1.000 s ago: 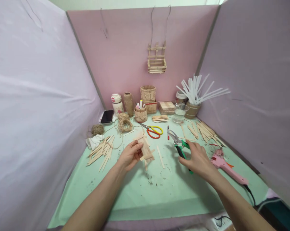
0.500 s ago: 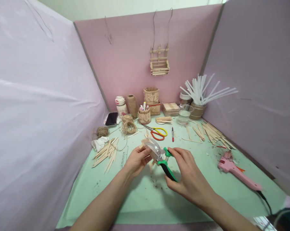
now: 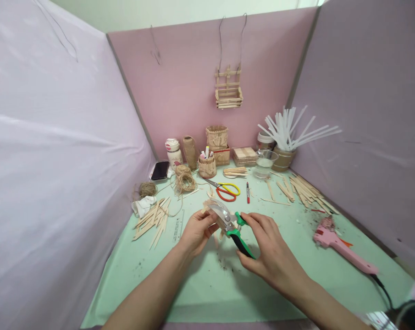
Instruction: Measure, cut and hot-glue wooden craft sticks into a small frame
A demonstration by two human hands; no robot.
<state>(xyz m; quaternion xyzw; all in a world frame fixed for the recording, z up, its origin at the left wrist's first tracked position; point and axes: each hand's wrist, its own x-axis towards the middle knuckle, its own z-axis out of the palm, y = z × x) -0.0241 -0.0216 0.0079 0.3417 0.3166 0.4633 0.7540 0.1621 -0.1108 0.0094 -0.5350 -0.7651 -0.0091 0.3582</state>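
My right hand (image 3: 267, 243) is closed around the green-and-black handles of the pruning shears (image 3: 240, 242), whose metal blades point up and left. My left hand (image 3: 197, 231) pinches a small piece made of pale wooden sticks (image 3: 207, 208) right at the blades. The blades lie over part of this piece, so its full shape is hidden. Both hands are above the middle of the green table (image 3: 200, 293). Behind them lie scissors (image 3: 226, 191) with one yellow and one red handle, and a red marker (image 3: 247, 192).
Loose wooden sticks lie left (image 3: 155, 220) and right (image 3: 307, 192). A pink glue gun (image 3: 345, 250) rests at the right, its cord trailing off. Twine (image 3: 185, 181), a stick-covered pen cup (image 3: 207, 166) and a clear bowl of liquid (image 3: 264, 165) stand at the back.
Almost nothing differs. The hands and shears hold nearly the same pose, and the whole view has shifted very slightly.
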